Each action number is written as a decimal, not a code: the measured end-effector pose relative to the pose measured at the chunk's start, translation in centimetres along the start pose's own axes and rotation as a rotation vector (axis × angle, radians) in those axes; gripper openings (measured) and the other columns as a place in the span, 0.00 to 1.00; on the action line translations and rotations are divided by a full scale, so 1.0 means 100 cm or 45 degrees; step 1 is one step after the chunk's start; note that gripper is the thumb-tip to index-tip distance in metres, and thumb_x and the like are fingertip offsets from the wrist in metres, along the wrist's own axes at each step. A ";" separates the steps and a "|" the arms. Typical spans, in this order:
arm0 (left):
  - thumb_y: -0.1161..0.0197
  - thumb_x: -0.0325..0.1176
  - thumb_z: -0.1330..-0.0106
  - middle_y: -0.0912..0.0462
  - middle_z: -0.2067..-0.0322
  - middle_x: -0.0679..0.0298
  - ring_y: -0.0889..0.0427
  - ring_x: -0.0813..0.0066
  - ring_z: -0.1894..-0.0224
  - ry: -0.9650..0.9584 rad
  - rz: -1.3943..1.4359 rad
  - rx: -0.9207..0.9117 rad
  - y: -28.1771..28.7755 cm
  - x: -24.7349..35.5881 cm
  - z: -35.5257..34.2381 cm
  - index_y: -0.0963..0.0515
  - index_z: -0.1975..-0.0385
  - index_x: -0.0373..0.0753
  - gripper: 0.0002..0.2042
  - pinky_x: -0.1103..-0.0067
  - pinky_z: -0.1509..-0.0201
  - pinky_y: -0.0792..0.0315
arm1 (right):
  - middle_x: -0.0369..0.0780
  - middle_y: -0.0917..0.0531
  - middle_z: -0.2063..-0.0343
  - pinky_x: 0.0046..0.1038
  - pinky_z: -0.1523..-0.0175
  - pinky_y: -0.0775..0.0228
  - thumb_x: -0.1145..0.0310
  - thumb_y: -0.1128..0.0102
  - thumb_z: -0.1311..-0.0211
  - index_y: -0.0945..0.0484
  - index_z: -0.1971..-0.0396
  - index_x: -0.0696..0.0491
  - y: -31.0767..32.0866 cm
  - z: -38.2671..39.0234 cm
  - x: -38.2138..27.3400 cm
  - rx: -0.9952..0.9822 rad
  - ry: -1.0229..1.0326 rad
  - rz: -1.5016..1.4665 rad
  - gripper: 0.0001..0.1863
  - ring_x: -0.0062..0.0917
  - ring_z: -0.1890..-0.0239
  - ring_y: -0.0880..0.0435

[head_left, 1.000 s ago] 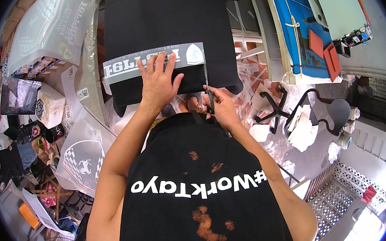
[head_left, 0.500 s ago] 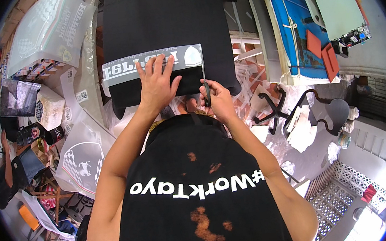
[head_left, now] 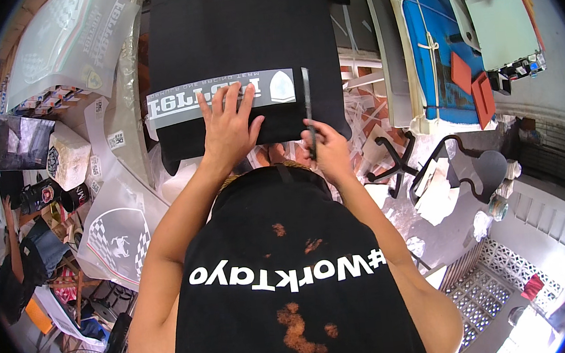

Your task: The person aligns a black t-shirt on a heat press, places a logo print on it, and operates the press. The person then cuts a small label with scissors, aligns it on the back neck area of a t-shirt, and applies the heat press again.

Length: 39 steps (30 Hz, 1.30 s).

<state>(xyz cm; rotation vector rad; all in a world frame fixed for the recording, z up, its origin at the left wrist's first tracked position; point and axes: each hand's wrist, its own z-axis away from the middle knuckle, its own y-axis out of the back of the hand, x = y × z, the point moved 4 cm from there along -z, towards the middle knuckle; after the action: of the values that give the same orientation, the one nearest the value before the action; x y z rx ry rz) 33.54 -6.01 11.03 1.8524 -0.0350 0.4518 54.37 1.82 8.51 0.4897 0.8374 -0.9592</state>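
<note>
On a black padded board [head_left: 236,26] lies a translucent film strip [head_left: 186,114] with white lettering and a white shield shape at its right end. My left hand [head_left: 227,117] rests flat across the film, fingers spread, covering part of the lettering. Just right of the film, my right hand [head_left: 327,146] grips what look like dark-handled scissors [head_left: 311,130], pointing away from me. Along their blades shows a narrow grey sliver [head_left: 306,83], apart from the film's right edge; I cannot tell how much of it is blade and how much cut film.
Larger printed translucent sheets [head_left: 120,241] hang at the left, near stacked boxes and a person's arm [head_left: 12,234]. A blue-topped table [head_left: 444,61] stands at the right. Below it are an upturned chair base [head_left: 395,163] and floor scraps [head_left: 364,112].
My right hand and the scissors have shifted slightly right, off the film's right edge, where a gap now shows beside the grey sliver. My left hand stays on the film.
</note>
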 end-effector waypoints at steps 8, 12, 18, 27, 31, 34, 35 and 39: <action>0.27 0.35 0.48 0.33 0.39 0.54 0.38 0.53 0.33 0.065 0.036 -0.043 0.047 -0.039 0.027 0.35 0.34 0.40 0.39 0.46 0.26 0.61 | 0.33 0.23 0.77 0.18 0.68 0.34 0.82 0.41 0.42 0.29 0.42 0.56 0.123 0.036 -0.017 0.521 0.406 0.635 0.25 0.14 0.75 0.28; 0.32 0.25 0.47 0.21 0.54 0.61 0.21 0.62 0.51 -0.089 -0.073 -0.081 0.062 -0.091 0.030 0.23 0.49 0.39 0.22 0.49 0.27 0.49 | 0.39 0.19 0.62 0.21 0.63 0.28 0.87 0.48 0.40 0.24 0.44 0.59 0.115 0.037 -0.116 0.499 0.993 0.883 0.23 0.19 0.67 0.21; 0.42 0.22 0.41 0.17 0.64 0.53 0.18 0.50 0.60 -0.019 0.393 -0.121 0.115 -0.097 -0.059 0.20 0.63 0.36 0.08 0.63 0.56 0.25 | 0.41 0.18 0.45 0.28 0.41 0.30 0.71 0.50 0.28 0.25 0.39 0.51 0.205 0.066 -0.368 1.454 1.552 1.648 0.19 0.30 0.45 0.19; 0.40 0.28 0.40 0.15 0.68 0.50 0.15 0.50 0.62 0.004 0.313 -0.464 0.024 -0.176 -0.245 0.16 0.67 0.38 0.07 0.64 0.56 0.23 | 0.44 0.19 0.46 0.35 0.40 0.31 0.64 0.49 0.30 0.24 0.41 0.43 0.448 -0.039 -0.504 1.434 0.502 1.954 0.19 0.42 0.44 0.20; 0.39 0.28 0.40 0.16 0.62 0.54 0.18 0.53 0.56 0.086 0.097 -0.317 0.033 -0.193 -0.259 0.18 0.59 0.41 0.10 0.65 0.50 0.26 | 0.46 0.17 0.51 0.37 0.43 0.29 0.63 0.46 0.30 0.21 0.45 0.48 0.302 -0.014 -0.491 1.907 1.043 2.033 0.17 0.39 0.47 0.19; 0.38 0.29 0.40 0.20 0.58 0.59 0.23 0.57 0.52 -0.182 -0.071 0.338 0.060 -0.185 -0.252 0.22 0.51 0.41 0.16 0.65 0.45 0.31 | 0.45 0.16 0.54 0.38 0.45 0.28 0.63 0.42 0.32 0.20 0.49 0.53 0.200 -0.032 -0.404 1.344 1.503 1.561 0.16 0.39 0.50 0.18; 0.38 0.29 0.40 0.21 0.60 0.59 0.23 0.57 0.53 -0.085 -0.021 0.330 0.071 -0.183 -0.238 0.22 0.53 0.40 0.14 0.64 0.47 0.31 | 0.45 0.17 0.56 0.37 0.45 0.28 0.65 0.38 0.36 0.19 0.52 0.54 0.151 -0.060 -0.352 1.113 1.231 1.291 0.14 0.40 0.53 0.18; 0.33 0.33 0.43 0.23 0.57 0.56 0.26 0.54 0.49 0.034 -0.013 0.264 0.052 -0.161 -0.149 0.22 0.56 0.36 0.16 0.58 0.39 0.36 | 0.47 0.26 0.41 0.48 0.33 0.41 0.58 0.31 0.43 0.23 0.46 0.54 -0.016 -0.132 -0.208 0.322 1.295 1.487 0.27 0.44 0.37 0.30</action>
<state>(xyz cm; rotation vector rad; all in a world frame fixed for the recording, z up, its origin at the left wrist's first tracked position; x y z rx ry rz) 13.08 2.86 14.37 2.0483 0.0411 0.4879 41.34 20.87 17.23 1.5313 1.0752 0.3603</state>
